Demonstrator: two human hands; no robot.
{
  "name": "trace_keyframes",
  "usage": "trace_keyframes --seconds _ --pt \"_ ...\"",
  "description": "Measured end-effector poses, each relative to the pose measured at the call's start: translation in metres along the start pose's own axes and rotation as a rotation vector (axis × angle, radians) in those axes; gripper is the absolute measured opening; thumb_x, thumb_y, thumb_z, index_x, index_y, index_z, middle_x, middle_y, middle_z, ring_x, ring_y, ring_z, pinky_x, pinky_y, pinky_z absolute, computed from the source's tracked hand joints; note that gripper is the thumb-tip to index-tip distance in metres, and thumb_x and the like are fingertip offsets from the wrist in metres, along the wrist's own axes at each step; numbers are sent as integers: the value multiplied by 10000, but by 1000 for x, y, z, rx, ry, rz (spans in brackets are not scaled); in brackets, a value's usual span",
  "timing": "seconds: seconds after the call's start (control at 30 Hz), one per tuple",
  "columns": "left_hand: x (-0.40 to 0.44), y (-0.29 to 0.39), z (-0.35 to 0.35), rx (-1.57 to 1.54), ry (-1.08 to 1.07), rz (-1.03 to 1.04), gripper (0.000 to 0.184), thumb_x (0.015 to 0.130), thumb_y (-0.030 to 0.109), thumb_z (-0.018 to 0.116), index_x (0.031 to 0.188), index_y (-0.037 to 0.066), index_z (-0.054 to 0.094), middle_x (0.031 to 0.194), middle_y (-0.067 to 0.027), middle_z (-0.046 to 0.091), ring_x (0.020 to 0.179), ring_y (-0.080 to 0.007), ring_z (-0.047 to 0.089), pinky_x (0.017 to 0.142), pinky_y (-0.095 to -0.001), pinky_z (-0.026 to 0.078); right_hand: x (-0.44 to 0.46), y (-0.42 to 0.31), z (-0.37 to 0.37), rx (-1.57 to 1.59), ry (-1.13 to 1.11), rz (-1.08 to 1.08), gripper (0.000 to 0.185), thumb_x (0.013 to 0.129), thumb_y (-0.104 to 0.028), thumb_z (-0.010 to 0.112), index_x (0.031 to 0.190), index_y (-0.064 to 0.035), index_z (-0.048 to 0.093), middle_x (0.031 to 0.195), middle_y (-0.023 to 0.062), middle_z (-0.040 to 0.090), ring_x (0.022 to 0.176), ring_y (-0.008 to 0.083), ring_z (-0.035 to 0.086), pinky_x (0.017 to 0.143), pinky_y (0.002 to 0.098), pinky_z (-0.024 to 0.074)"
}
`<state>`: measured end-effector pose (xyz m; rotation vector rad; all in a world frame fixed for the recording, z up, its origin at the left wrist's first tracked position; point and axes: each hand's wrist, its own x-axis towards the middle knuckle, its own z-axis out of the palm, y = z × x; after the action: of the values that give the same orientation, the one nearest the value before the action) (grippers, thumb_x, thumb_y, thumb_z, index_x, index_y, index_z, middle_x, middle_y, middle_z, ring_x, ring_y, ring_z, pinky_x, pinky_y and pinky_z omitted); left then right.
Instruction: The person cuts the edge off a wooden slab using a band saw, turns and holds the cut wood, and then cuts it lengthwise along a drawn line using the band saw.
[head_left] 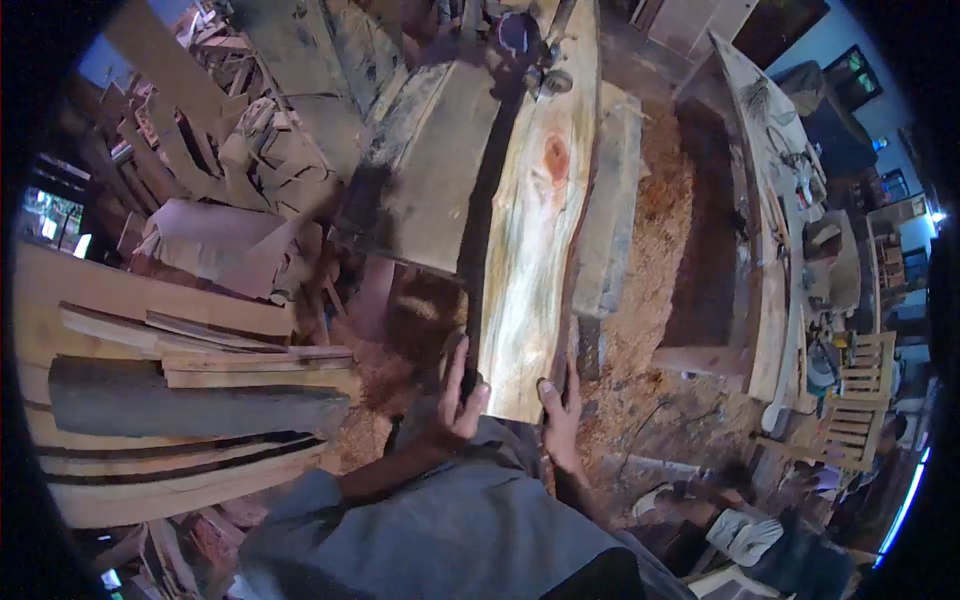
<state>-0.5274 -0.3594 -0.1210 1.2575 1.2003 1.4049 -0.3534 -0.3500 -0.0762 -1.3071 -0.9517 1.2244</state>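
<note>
A long wooden plank (530,260) with pale grain, a reddish knot and wavy edges runs away from my body. My left hand (462,400) grips its near left corner, thumb on top and fingers along the side. At the near right corner my right hand (562,410) holds the plank the same way, thumb on the upper face. Beneath and beside the plank lies a worn work surface (430,170). Toward the far end, a dark machine part with round metal pieces (550,80) sits on or just over the plank; which one, I cannot tell.
Stacked boards (200,390) lie to my left, with a heap of scrap wood (220,130) behind. Sawdust (650,230) covers the floor on the right. A long cluttered bench (765,250) and a slatted wooden piece (860,400) stand further right. Another person (745,535) is at lower right.
</note>
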Motion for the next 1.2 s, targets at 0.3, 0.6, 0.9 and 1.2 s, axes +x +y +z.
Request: trace_keyframes --seconds 0.3,0.6,0.9,1.2 --pt "16 -66 14 -12 159 319 655 1038 401 488 1481 -79 431 1522 -259 456 1451 -406 391 1217 -489 262 18 37 -7 -58 89 -202 858 829 -272 727 1510 117 377 1482 214 497 1347 269 489 1149 368 338" --pt "25 -45 16 -201 311 -47 709 1056 508 337 1287 -97 624 1419 -229 574 1337 -338 520 1164 -450 356 31 38 -19 -104 53 -172 949 780 -324 767 1517 116 360 1495 239 484 1385 298 474 1172 409 323" --pt "33 -40 15 -259 355 -219 502 1047 325 422 1252 -68 658 1363 -188 632 1276 -301 582 1134 -407 393 39 -4 -22 -181 -187 103 1020 864 -280 755 1611 31 135 1576 201 386 1456 304 373 1196 410 275" --pt "34 -33 27 -323 409 14 477 1075 273 421 1232 -120 640 1342 -250 629 1294 -329 573 1142 -443 385 40 48 -52 -183 -217 -78 1026 888 -304 749 1592 79 108 1584 220 352 1432 307 401 1184 407 295"
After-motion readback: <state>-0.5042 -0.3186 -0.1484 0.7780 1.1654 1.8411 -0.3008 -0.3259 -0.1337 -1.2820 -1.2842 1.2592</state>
